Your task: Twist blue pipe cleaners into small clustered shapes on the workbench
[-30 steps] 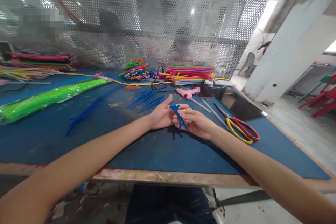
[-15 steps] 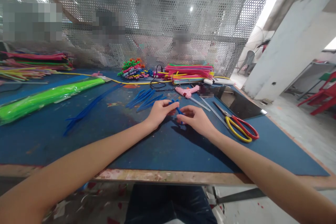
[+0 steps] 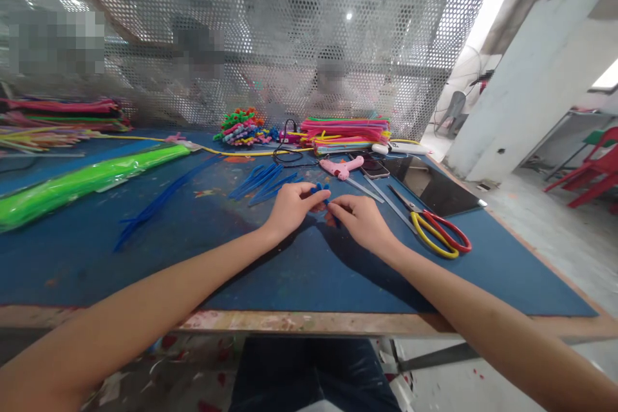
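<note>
A small blue pipe cleaner (image 3: 326, 200), bent at its upper end, is held between my two hands above the blue table mat. My left hand (image 3: 295, 205) pinches its upper part with thumb and fingers. Lower down, my right hand (image 3: 355, 215) closes thumb and fingertips on the same piece, and its lower end is partly hidden. Just beyond my left hand lie several bent blue pipe cleaners (image 3: 261, 181). Farther left, long straight blue pipe cleaners (image 3: 161, 201) rest on the mat.
Scissors (image 3: 431, 226) with yellow and red handles lie right of my hands, near a dark glass-like panel (image 3: 437, 187). A pink glue gun (image 3: 342, 168), a phone (image 3: 375, 168) and pipe cleaner bundles (image 3: 345, 132) are farther back. A green packet (image 3: 91, 181) lies left.
My right hand has moved closer to my left, its fingers tightening on the blue pipe cleaner. My left hand keeps its pinch. The view has shifted slightly.
</note>
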`<state>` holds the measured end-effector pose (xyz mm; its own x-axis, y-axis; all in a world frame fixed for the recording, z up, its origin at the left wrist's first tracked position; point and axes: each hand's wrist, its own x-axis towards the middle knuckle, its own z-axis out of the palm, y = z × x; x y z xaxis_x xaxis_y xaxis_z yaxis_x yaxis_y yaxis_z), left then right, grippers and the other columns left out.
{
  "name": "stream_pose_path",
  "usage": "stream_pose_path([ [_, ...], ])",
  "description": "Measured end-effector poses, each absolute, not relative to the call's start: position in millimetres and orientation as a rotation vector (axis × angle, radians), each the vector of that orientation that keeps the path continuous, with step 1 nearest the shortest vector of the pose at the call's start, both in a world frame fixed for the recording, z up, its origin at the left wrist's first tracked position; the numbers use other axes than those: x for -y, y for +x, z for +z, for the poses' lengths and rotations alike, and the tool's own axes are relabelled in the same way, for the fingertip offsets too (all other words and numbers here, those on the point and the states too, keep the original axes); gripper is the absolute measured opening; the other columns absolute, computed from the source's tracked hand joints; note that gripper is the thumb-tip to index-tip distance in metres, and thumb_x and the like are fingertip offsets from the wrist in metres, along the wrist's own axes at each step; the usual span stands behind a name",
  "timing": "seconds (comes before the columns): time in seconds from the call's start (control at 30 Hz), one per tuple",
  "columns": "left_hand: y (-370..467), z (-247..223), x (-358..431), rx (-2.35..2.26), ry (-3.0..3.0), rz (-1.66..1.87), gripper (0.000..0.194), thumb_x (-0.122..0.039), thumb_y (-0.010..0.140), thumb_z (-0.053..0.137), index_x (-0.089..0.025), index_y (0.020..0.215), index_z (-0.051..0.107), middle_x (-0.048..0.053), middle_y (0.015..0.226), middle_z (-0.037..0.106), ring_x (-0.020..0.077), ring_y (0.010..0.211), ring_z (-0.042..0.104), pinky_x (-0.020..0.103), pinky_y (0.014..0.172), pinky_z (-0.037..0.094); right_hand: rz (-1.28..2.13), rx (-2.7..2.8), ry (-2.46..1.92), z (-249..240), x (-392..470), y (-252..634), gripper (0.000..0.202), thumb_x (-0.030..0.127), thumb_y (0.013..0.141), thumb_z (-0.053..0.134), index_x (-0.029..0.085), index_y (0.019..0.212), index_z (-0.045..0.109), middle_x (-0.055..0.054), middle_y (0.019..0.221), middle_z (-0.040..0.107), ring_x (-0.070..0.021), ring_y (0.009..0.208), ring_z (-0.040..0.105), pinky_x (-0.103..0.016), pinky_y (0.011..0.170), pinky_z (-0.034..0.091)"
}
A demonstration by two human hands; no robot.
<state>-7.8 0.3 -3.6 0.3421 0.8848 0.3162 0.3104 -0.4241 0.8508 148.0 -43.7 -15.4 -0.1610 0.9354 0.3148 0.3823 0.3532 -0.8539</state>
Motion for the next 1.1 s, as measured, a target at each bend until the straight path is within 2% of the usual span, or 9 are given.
stream_pose_path([
  [0.17, -7, -4, -8, -0.886, 1.626, 0.951, 0.032, -0.045, 0.066, 0.069, -0.013, 0.068, 0.064, -0.001, 0.055, 0.059, 0.0096, 0.050, 0.052, 0.021, 0.052, 0.042, 1.635, 1.189, -1.017, -10, 43, 150, 0.014, 0.022, 0.083, 0.052, 0.014, 0.076, 0.062, -0.005, 0.070, 0.068, -0.0139, 0.060, 0.065, -0.029, 0.063, 0.053],
  [0.37, -10, -4, -11, -0.784, 1.515, 0.852, 0.033, -0.043, 0.064, 0.071, -0.012, 0.072, 0.065, 0.000, 0.059, 0.061, 0.0088, 0.051, 0.053, 0.022, 0.054, 0.044, 1.849, 1.082, -0.873, -8, 47, 150, 0.014, 0.023, 0.084, 0.053, 0.013, 0.079, 0.060, -0.003, 0.066, 0.065, -0.0100, 0.056, 0.061, -0.025, 0.058, 0.053],
  [0.5, -12, -1, -11, -0.818, 1.552, 0.884, 0.031, -0.042, 0.066, 0.070, -0.012, 0.073, 0.065, 0.000, 0.060, 0.061, 0.0087, 0.053, 0.055, 0.021, 0.056, 0.045, 1.782, 1.105, -0.870, -11, 45, 150, 0.014, 0.028, 0.078, 0.060, 0.014, 0.075, 0.057, 0.002, 0.062, 0.059, -0.0039, 0.047, 0.047, -0.016, 0.045, 0.043],
  [0.6, -12, 0, -11, -0.863, 1.585, 0.893, 0.031, -0.043, 0.067, 0.069, -0.013, 0.071, 0.064, -0.001, 0.059, 0.060, 0.0083, 0.052, 0.054, 0.021, 0.055, 0.045, 1.615, 1.289, -0.988, -11, 43, 152, 0.017, 0.030, 0.075, 0.061, 0.015, 0.071, 0.056, 0.002, 0.064, 0.059, -0.0040, 0.047, 0.044, -0.016, 0.044, 0.037],
  [0.73, -10, -3, -11, -0.917, 1.640, 0.891, 0.031, -0.044, 0.068, 0.066, -0.013, 0.070, 0.062, -0.002, 0.057, 0.058, 0.0090, 0.052, 0.053, 0.021, 0.055, 0.045, 1.081, 1.680, -1.196, -8, 43, 154, 0.016, 0.027, 0.077, 0.051, 0.016, 0.068, 0.056, 0.001, 0.062, 0.058, -0.0075, 0.050, 0.047, -0.020, 0.048, 0.034],
  [0.87, -9, -6, -8, -0.935, 1.812, 0.926, 0.032, -0.045, 0.079, 0.054, -0.014, 0.078, 0.060, 0.000, 0.064, 0.059, 0.0108, 0.055, 0.054, 0.022, 0.054, 0.046, 0.558, 1.850, -1.261, -5, 44, 155, 0.016, 0.019, 0.073, 0.047, 0.016, 0.059, 0.055, 0.004, 0.052, 0.048, -0.0078, 0.051, 0.039, -0.022, 0.051, 0.026],
  [0.93, -12, -4, -7, -0.917, 2.079, 1.069, 0.029, -0.041, 0.083, 0.050, -0.015, 0.092, 0.059, 0.004, 0.081, 0.062, 0.0136, 0.068, 0.059, 0.025, 0.060, 0.048, 0.752, 1.748, -1.270, -3, 44, 156, 0.015, 0.019, 0.071, 0.047, 0.016, 0.059, 0.054, 0.005, 0.050, 0.044, -0.0072, 0.048, 0.037, -0.022, 0.048, 0.024],
  [1.0, -18, 1, -7, -0.802, 2.506, 1.196, 0.026, -0.036, 0.085, 0.050, -0.018, 0.103, 0.058, 0.007, 0.100, 0.062, 0.0170, 0.090, 0.058, 0.030, 0.075, 0.048, 1.165, 1.519, -1.214, -1, 43, 158, 0.012, 0.021, 0.070, 0.048, 0.016, 0.062, 0.054, 0.006, 0.047, 0.040, -0.0054, 0.042, 0.031, -0.020, 0.042, 0.020],
  [1.1, -26, 7, -11, -0.477, 3.135, 1.159, 0.019, -0.030, 0.084, 0.055, -0.022, 0.101, 0.061, 0.006, 0.102, 0.066, 0.0184, 0.100, 0.056, 0.037, 0.090, 0.040, 1.704, 1.147, -1.017, 3, 42, 161, 0.008, 0.019, 0.069, 0.049, 0.014, 0.064, 0.053, 0.008, 0.045, 0.035, -0.0020, 0.036, 0.019, -0.016, 0.036, 0.013],
])
